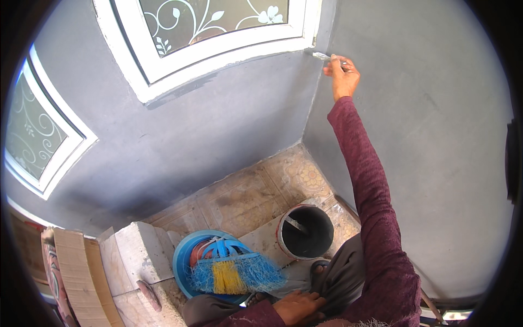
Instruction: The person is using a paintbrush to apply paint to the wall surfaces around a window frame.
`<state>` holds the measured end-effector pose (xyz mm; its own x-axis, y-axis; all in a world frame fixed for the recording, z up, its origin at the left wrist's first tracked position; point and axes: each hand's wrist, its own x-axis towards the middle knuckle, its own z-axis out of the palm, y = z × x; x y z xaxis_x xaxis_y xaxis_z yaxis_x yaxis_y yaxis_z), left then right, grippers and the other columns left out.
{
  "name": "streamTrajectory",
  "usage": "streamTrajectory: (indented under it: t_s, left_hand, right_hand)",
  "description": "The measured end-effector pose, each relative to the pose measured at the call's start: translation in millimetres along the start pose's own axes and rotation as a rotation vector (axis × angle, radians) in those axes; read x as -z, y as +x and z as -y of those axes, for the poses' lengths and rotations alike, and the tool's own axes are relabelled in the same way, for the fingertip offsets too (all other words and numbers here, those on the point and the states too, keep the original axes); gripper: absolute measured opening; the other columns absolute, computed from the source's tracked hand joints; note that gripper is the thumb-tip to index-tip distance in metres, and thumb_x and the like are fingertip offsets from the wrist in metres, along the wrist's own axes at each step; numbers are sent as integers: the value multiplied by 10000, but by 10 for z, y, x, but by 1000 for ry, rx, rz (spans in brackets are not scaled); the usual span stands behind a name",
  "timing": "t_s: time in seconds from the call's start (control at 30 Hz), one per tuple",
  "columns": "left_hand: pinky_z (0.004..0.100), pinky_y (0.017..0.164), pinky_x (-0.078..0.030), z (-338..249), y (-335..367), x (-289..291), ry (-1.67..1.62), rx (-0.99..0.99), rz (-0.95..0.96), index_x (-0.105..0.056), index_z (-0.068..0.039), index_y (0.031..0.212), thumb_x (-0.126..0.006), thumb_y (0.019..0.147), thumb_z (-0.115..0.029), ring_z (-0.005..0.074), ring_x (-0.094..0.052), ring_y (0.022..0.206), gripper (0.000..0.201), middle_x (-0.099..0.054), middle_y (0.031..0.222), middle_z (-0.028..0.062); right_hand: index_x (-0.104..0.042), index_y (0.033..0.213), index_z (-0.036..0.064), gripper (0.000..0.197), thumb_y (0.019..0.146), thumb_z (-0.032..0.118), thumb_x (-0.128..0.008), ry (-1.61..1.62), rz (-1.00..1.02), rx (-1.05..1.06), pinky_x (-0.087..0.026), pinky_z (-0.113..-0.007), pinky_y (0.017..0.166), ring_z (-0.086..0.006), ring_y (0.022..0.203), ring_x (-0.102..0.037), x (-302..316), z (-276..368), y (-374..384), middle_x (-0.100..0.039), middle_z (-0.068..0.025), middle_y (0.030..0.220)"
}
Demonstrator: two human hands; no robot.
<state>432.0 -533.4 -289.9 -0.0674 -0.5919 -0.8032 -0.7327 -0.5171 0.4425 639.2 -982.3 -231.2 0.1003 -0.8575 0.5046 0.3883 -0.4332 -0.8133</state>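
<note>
Stretched up to the wall corner, my right hand (pixel 344 76) pinches a small paintbrush (pixel 322 56). Its tip points left, close beneath the lower right corner of the white window frame (pixel 234 53), where the two grey walls meet; whether it touches the wall I cannot tell. My left hand (pixel 298 306) lies loosely over my leg, fingers extended and nothing seen in it. Below the right arm stands a round bucket (pixel 281 240) of dark grey paint, with a stick or handle (pixel 296 224) leaning inside.
A blue basin (pixel 183 252) holds a broom head (pixel 234 267) with blue and yellow bristles. Left of it is a tiled ledge (pixel 137 252) beside folded cardboard (pixel 75 267). Patterned tiles (pixel 234 201) cover the floor. Another white-framed window (pixel 60 158) is at far left.
</note>
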Motion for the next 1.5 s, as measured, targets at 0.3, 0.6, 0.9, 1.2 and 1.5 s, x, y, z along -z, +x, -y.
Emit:
streamTrajectory:
  t_s: [0.3,0.6,0.9,1.2,1.5]
  left_hand:
    - [563,965,-477,274,205,-159,4,-328,-86,-533,-209,1354,-598,852,-459,382,-542,1244,564,-546,1365,104]
    - [548,952,-491,313,224,-276,25,-342,-153,-514,-187,1356,-591,844,-452,397,-560,1213,581,-562,1342,115]
    - [563,944,-490,266,172,-185,19,-281,-124,-520,-205,1341,-595,829,-452,391,-566,1205,573,-561,1332,126]
    - [535,974,-480,223,18,-10,39,-298,-93,-508,-165,1375,-577,857,-452,385,-563,1209,596,-552,1340,131]
    - [529,1033,-438,216,284,-253,-178,20,-43,-537,-222,1366,-501,943,-415,355,-494,1307,466,-547,1380,105]
  right_hand:
    - [-661,947,-44,206,873,146,-690,35,-33,53,-567,-280,577,-150,615,-663,106,63,49,-663,-98,747]
    - [-666,942,-41,200,878,145,-695,-40,-25,40,-575,-272,599,-144,632,-673,-37,110,2,-669,-90,742]
    - [-678,941,-32,204,874,158,-710,-58,-13,43,-571,-275,603,-132,622,-674,-39,64,-13,-680,-84,744]
    - [-664,951,-48,251,868,185,-707,-102,-8,49,-577,-281,615,-157,624,-669,-91,146,-17,-674,-107,758]
    - [-673,925,-44,245,865,190,-716,-172,-8,93,-582,-285,603,-136,595,-678,-154,166,9,-687,-93,719]
